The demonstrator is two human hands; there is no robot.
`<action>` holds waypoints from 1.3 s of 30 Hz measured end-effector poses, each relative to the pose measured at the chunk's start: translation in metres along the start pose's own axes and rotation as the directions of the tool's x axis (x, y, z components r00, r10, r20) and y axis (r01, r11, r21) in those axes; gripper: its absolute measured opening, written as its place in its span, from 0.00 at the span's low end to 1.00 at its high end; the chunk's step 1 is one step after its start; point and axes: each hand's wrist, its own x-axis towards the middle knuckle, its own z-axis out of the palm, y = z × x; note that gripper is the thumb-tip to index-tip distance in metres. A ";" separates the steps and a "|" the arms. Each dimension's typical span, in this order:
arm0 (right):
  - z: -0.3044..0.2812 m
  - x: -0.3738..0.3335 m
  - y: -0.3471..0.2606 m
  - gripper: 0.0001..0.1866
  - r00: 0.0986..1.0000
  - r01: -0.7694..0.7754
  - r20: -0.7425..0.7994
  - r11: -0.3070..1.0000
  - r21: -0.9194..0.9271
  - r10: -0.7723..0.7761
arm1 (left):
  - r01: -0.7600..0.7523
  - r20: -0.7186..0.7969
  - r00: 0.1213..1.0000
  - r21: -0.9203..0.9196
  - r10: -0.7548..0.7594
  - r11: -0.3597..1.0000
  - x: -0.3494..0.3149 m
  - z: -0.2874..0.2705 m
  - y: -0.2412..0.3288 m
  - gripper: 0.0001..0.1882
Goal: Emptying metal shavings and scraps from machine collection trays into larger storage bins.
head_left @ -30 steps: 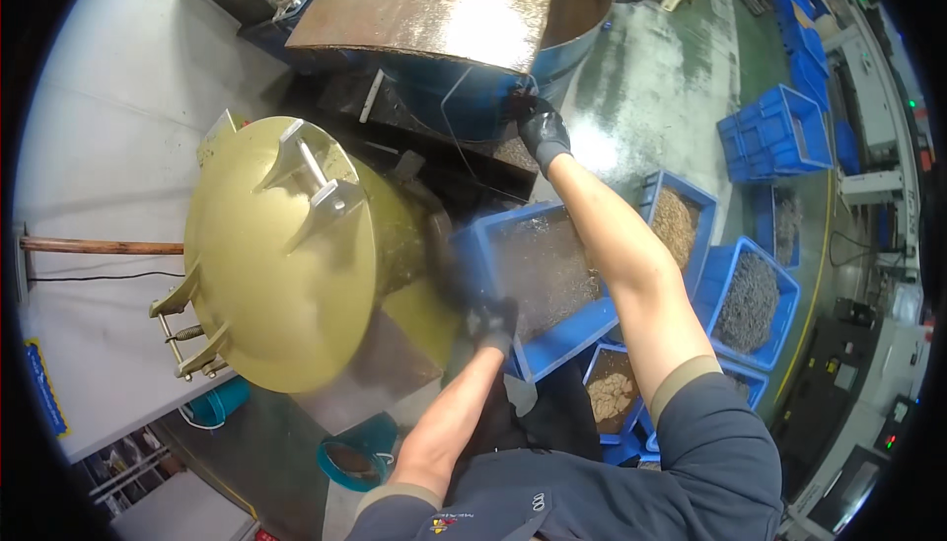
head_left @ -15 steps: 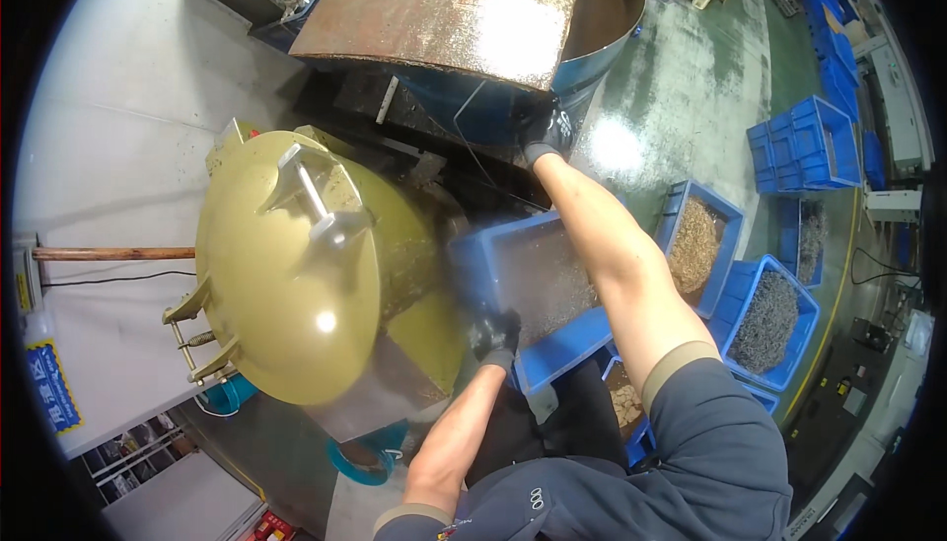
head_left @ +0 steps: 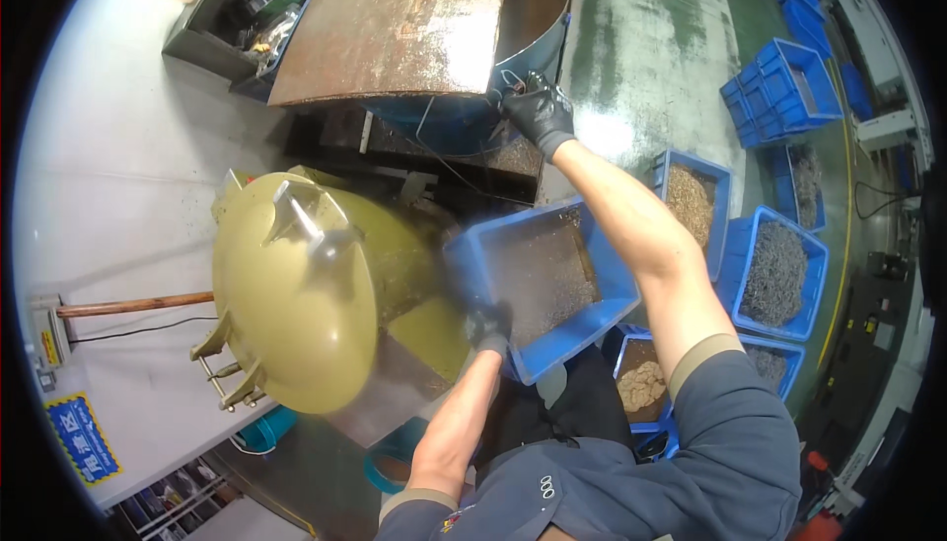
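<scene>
A blue plastic bin (head_left: 577, 329) rests tilted in front of me, with fine dark grainy material on its floor. My left hand (head_left: 488, 326), in a dark glove, is closed on the bin's left edge. Farther off, my right hand (head_left: 540, 115), also gloved, reaches to the side of a large blue round tub (head_left: 538, 48). Its fingers are curled near a small metal ring just under the rim; what lies inside them is hidden. A brown, wet-looking board (head_left: 395, 23) covers most of the tub's top.
To the left stands a yellow-green domed machine (head_left: 296, 294) with a sloping metal chute (head_left: 395, 388) beside the bin. Blue bins of metal shavings (head_left: 774, 275) and tan chips (head_left: 691, 201) line the right. A teal bucket (head_left: 387, 470) stands below the chute.
The view has shifted, moving the tub and board left in the picture. My right hand has gone from below the board's corner to beside the ring. My left hand stays on the bin.
</scene>
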 end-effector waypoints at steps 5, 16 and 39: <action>-0.058 -0.053 0.016 0.11 0.994 0.113 -0.003 0.993 0.045 -0.113 | -0.137 -0.073 0.988 -0.058 0.133 0.989 0.009 -0.006 -0.014 0.27; -0.053 -0.346 0.151 0.09 0.978 -0.088 0.209 0.924 0.373 0.009 | -0.585 0.274 0.810 0.308 0.519 0.750 -0.070 -0.078 0.072 0.21; -0.214 -0.713 0.356 0.25 0.850 -0.416 0.119 0.793 -0.445 0.512 | -0.958 0.438 0.254 -0.010 0.862 0.287 -0.335 0.107 0.077 0.18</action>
